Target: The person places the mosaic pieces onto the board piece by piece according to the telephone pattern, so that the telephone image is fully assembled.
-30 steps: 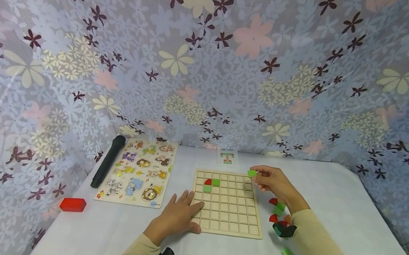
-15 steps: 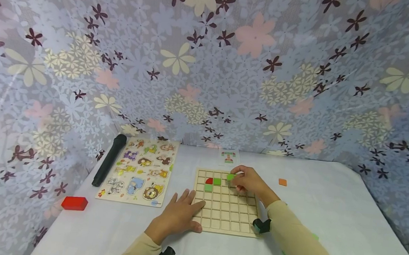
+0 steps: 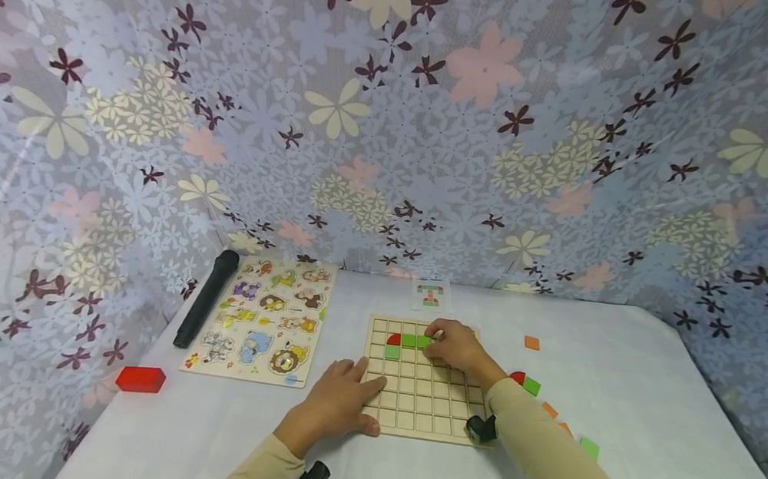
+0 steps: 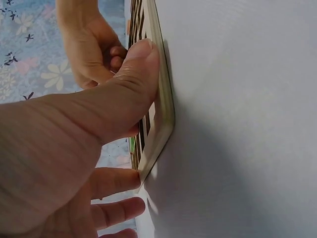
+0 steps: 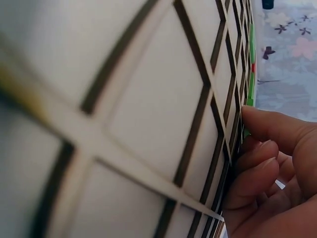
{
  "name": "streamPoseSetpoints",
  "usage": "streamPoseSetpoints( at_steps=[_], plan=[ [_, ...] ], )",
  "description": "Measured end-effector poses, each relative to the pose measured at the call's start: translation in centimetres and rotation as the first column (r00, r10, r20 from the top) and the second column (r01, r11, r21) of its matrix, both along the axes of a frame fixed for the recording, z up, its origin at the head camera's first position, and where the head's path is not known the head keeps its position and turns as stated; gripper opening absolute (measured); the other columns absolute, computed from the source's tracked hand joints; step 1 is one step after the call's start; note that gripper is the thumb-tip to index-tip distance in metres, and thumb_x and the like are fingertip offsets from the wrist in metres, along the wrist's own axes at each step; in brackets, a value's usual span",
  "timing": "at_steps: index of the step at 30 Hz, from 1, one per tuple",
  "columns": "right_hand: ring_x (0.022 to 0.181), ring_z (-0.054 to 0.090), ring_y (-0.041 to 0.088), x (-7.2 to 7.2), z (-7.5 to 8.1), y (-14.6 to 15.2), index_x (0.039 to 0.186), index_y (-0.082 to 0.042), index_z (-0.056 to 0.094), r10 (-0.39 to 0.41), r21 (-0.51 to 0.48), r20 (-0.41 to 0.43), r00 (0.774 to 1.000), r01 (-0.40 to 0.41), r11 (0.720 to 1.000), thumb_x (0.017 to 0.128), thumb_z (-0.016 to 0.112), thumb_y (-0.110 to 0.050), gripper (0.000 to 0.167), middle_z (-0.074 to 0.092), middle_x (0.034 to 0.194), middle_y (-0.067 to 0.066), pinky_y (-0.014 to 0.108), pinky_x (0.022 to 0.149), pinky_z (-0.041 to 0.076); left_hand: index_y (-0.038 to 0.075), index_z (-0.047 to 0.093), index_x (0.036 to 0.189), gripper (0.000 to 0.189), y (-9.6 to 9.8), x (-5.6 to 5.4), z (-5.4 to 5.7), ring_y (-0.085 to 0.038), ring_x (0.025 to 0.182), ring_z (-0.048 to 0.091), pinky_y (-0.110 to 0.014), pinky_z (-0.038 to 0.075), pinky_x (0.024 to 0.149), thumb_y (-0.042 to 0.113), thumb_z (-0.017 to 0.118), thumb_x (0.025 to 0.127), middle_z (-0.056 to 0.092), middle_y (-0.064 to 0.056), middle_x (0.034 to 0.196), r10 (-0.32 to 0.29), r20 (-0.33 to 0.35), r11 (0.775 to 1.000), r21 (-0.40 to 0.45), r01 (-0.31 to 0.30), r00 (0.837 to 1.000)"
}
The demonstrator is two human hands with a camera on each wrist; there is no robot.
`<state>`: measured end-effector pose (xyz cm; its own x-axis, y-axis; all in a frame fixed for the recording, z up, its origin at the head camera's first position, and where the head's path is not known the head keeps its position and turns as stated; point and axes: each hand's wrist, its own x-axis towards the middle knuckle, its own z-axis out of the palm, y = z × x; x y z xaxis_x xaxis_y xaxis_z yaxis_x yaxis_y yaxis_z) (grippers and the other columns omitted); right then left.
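A wooden grid board (image 3: 424,398) lies on the table in the head view. My right hand (image 3: 460,347) pinches a green square tile (image 3: 423,342) between thumb and fingers, low over the board's upper rows. That tile lines up beside another green square (image 3: 408,340), which follows a red quarter-round tile (image 3: 393,340). Below the red one sits a paler green square (image 3: 392,352). Spread out, my left hand (image 3: 334,400) rests on the board's left edge; the left wrist view shows its thumb (image 4: 141,54) on the rim. Fingers hide part of the pinched tile.
A small pattern card (image 3: 431,296) lies behind the board. Loose orange, green and red tiles, including an orange square (image 3: 531,343), lie to the right. On the left are an animal puzzle (image 3: 265,321), a black rod (image 3: 207,299) and a red block (image 3: 141,379).
From beyond the board's upper right corner, my right hand has moved left with the green tile and lowered it beside the other green square. The left hand stays on the board's edge.
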<state>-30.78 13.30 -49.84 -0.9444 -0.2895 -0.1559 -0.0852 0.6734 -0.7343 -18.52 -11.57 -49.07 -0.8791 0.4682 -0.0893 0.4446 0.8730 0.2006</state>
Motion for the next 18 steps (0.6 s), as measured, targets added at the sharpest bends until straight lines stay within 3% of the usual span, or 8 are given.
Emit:
streamPoseSetpoints(
  at_steps=[18],
  plan=[
    [0.08, 0.057, 0.02, 0.17, 0.31, 0.56, 0.121, -0.008, 0.069, 0.007, -0.028, -0.003, 1.0, -0.007, 1.0, 0.091, 0.074, -0.013, 0.031, 0.064, 0.095, 0.008, 0.034, 0.068, 0.05, 0.022, 0.057, 0.147, 0.081, 0.25, -0.11, -0.02, -0.04, 0.139, 0.044, -0.049, 0.031, 0.12, 0.056, 0.078, 0.077, 0.044, -0.024, 0.155, -0.001, -0.01, 1.0, -0.021, 0.001, 1.0]
  ],
)
